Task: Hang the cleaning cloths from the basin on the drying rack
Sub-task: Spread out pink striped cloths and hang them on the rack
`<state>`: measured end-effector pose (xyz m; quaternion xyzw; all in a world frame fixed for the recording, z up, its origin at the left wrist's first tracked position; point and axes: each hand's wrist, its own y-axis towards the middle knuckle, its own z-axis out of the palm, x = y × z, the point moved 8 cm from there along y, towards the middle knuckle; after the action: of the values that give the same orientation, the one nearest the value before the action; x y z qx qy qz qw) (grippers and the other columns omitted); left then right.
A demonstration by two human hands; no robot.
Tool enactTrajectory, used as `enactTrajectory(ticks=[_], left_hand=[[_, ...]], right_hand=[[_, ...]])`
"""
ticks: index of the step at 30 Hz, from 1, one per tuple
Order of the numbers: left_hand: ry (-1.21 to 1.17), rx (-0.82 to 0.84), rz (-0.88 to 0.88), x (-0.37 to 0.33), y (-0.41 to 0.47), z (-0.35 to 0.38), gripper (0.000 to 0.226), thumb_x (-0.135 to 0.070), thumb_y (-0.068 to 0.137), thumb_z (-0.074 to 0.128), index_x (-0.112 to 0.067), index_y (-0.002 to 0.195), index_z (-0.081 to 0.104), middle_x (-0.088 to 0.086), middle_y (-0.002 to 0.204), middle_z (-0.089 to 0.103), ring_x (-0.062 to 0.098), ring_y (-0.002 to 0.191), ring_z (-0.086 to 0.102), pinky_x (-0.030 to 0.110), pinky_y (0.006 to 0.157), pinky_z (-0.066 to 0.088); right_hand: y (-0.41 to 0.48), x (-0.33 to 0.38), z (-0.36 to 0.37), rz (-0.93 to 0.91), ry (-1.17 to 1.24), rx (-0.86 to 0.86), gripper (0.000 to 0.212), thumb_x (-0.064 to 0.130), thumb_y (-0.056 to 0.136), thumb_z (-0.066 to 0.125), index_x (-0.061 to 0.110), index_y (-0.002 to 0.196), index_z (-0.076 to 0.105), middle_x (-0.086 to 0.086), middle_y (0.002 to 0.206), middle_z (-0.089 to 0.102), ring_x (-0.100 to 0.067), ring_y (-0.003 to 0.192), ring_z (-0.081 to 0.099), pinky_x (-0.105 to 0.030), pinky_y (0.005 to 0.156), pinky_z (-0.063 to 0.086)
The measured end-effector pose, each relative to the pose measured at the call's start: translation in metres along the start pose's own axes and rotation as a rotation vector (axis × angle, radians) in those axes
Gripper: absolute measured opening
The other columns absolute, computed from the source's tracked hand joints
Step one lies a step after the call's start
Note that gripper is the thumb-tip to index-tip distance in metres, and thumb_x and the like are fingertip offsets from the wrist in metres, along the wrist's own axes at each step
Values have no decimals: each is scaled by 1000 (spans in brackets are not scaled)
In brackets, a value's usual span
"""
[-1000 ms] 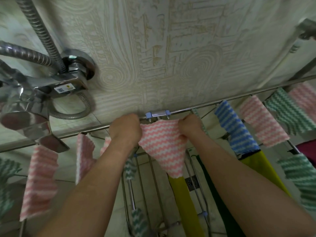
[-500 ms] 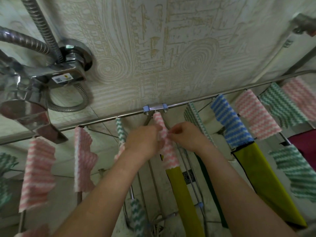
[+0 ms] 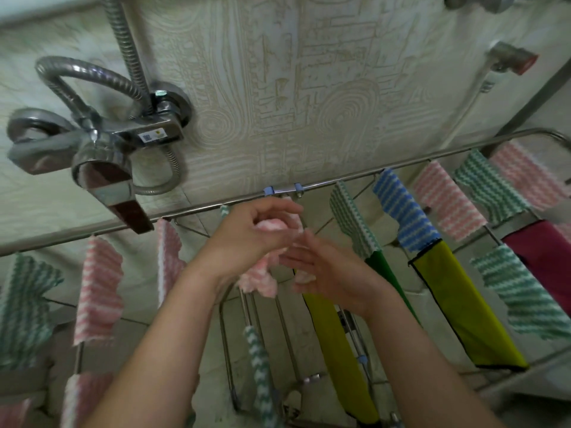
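Left hand (image 3: 256, 230) is clenched round a bunched pink cloth (image 3: 259, 276), gripping its upper part just under the blue clips (image 3: 268, 190) on the rack's top rail (image 3: 355, 177). Right hand (image 3: 327, 273) sits lower and to the right of the clips, fingers mostly straight and laid against the cloth's right edge. A scrap of pink shows under its palm, so I can't tell whether the thumb pinches it or only touches.

The cloth's top end runs up toward the rail right at the clips. Whether it's actually over a bar there is hidden behind the left hand. The lower end hangs as a crumpled tail below the left wrist.

Key relation: the cloth's long axis is near vertical, dropping straight down from the clips, and it's wadded, not flat. Left hand is nearer the rail; right hand is better placed for the free lower edge. My read is that the next move spreads it sideways along the bar (left anchors the top, right draws the edge out), otherwise it dries as a lump.

Right of the clips hang a green-striped cloth (image 3: 352, 220), then a blue-striped cloth (image 3: 404, 211), with a yellow cloth (image 3: 463, 298) below that. Left of the clips hangs a pink-striped cloth (image 3: 99, 285). Shower mixer (image 3: 123, 140) is on the wall up-left of the clips. The basin isn't in view.
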<state>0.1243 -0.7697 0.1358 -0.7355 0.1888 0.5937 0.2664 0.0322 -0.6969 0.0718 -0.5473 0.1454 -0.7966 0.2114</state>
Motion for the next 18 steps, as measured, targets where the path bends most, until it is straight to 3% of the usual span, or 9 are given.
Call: enactTrajectory(ticks=[3, 7, 12, 16, 18], left_hand=[[-414, -142, -19, -2, -19, 4, 22, -14, 68, 74, -18, 89, 72, -1, 89, 70, 13, 80, 64, 27, 69, 55], [-736, -228, -50, 7, -49, 12, 24, -12, 68, 69, -12, 92, 68, 6, 95, 69, 13, 76, 66, 25, 61, 55], [-772, -330, -67, 23, -92, 8, 18, -9, 78, 63, -7, 95, 67, 10, 89, 72, 16, 75, 68, 27, 62, 57], [-647, -448, -61, 31, -132, 0, 18, -5, 91, 55, -4, 105, 66, 6, 94, 73, 10, 73, 68, 21, 55, 54], [-625, -536, -23, 32, -151, -7, 15, -1, 90, 55, -8, 97, 67, 3, 86, 74, 10, 71, 68, 21, 57, 54]], right_hand=[[-18, -9, 29, -6, 60, 150, 43, 39, 97, 43, 21, 136, 49, -5, 124, 64, -15, 110, 62, -42, 89, 52], [-39, -15, 39, -63, 324, 40, 31, 17, 89, 54, 2, 115, 63, -9, 100, 71, -14, 84, 69, -27, 70, 57], [-70, -27, 39, -75, 512, -142, 36, 25, 96, 50, 1, 121, 61, -11, 108, 71, -16, 87, 70, -27, 66, 59], [-103, -27, 53, -123, 615, -160, 40, 29, 96, 48, 3, 125, 58, -11, 117, 68, -18, 90, 70, -28, 76, 57], [-117, -24, 64, -191, 575, -159, 40, 30, 99, 42, 7, 130, 54, -7, 110, 72, -15, 87, 72, -28, 75, 57]])
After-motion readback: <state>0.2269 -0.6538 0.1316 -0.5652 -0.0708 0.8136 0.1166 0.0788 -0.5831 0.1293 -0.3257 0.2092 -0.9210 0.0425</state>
